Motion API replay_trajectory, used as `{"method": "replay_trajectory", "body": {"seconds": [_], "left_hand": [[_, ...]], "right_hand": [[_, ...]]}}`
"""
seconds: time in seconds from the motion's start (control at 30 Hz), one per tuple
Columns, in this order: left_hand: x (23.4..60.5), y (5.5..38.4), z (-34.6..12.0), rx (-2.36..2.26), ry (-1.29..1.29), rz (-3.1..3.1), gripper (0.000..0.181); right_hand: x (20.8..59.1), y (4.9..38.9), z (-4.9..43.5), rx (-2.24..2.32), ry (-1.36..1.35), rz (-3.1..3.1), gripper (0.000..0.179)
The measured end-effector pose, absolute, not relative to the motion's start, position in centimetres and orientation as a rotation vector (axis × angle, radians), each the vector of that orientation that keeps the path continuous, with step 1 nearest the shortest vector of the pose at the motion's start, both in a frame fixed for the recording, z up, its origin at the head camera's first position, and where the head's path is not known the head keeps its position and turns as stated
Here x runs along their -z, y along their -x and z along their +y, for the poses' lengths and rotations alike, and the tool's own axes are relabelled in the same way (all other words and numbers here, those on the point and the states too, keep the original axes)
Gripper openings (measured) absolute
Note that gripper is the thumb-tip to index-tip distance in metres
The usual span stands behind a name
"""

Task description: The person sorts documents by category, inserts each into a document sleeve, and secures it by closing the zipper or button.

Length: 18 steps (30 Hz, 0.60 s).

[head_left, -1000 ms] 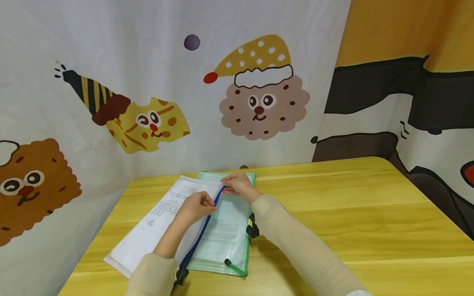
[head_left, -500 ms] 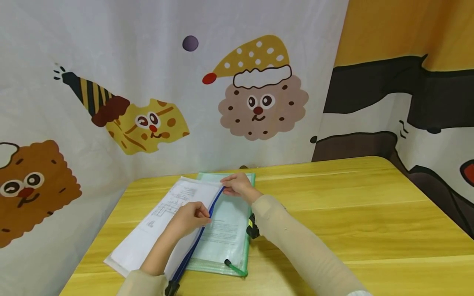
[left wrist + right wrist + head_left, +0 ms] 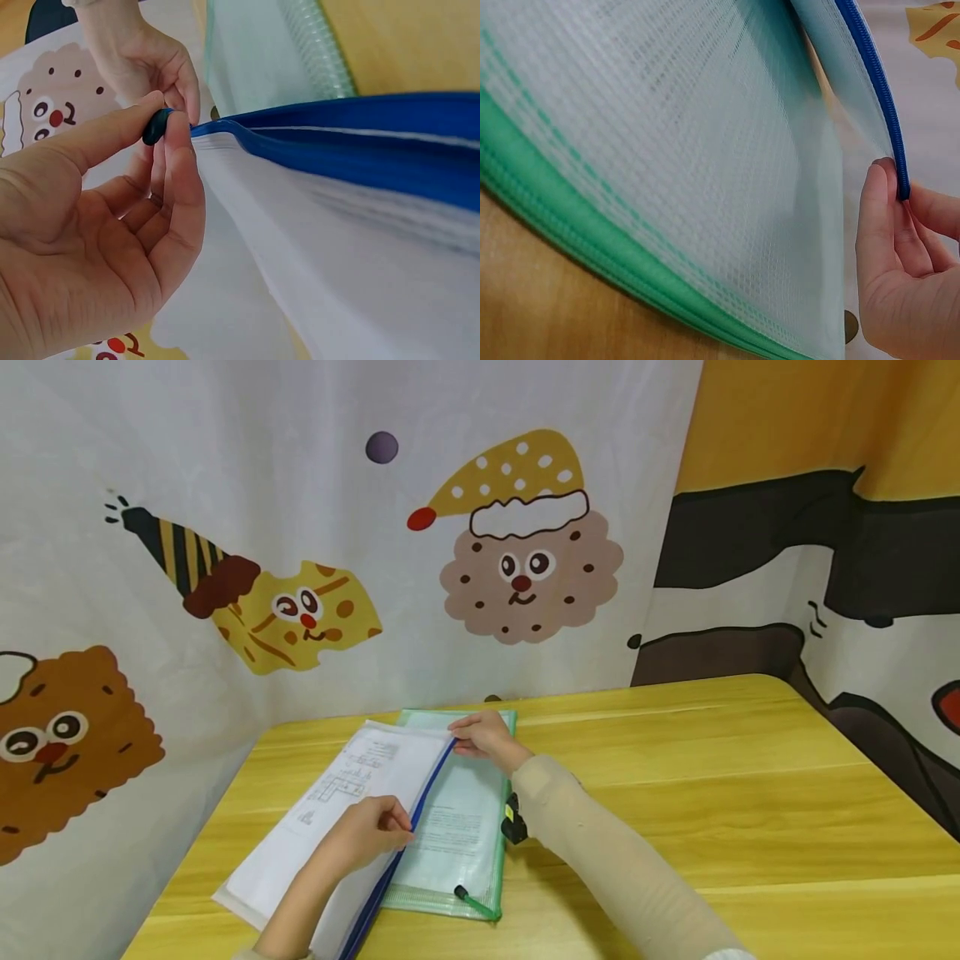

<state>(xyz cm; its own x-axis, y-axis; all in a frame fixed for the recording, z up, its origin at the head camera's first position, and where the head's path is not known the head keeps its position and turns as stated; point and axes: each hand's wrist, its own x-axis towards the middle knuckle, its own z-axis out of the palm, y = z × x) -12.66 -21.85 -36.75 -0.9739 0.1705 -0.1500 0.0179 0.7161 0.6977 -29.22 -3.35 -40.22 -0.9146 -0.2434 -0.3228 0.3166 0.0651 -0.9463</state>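
A clear zip document pouch (image 3: 408, 760) with a blue zipper (image 3: 429, 789) holds white paper printed with a line drawing. My left hand (image 3: 367, 833) pinches the dark zipper pull (image 3: 155, 127) between thumb and forefinger, partway along the blue edge. On the near side of the pull, the two blue zipper strips (image 3: 337, 142) stand apart; toward the far end they meet. My right hand (image 3: 486, 739) pinches the far corner of that zipper edge. Partly beneath this pouch lies a green-edged mesh zip pouch (image 3: 450, 868), with printed text visible inside.
Both pouches lie on a yellow wood-grain table (image 3: 675, 793). The green pouch's pull cord (image 3: 476, 903) sits at its near right corner. A curtain (image 3: 315, 493) with cartoon prints hangs behind the far table edge.
My left hand has slid toward me along the blue zipper, and the edge behind it now runs straighter. My right hand has stayed at the far corner.
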Motion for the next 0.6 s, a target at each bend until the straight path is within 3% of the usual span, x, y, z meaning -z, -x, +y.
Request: {"method": "replay_trajectory", "body": {"seconds": [0.6], "left_hand": [[38.0, 8.3, -25.1, -1.179, -0.178, 2.524, 0.013]], "right_hand": [[40.7, 29.5, -3.2, 1.910, -0.091, 1.952, 0.021]]}}
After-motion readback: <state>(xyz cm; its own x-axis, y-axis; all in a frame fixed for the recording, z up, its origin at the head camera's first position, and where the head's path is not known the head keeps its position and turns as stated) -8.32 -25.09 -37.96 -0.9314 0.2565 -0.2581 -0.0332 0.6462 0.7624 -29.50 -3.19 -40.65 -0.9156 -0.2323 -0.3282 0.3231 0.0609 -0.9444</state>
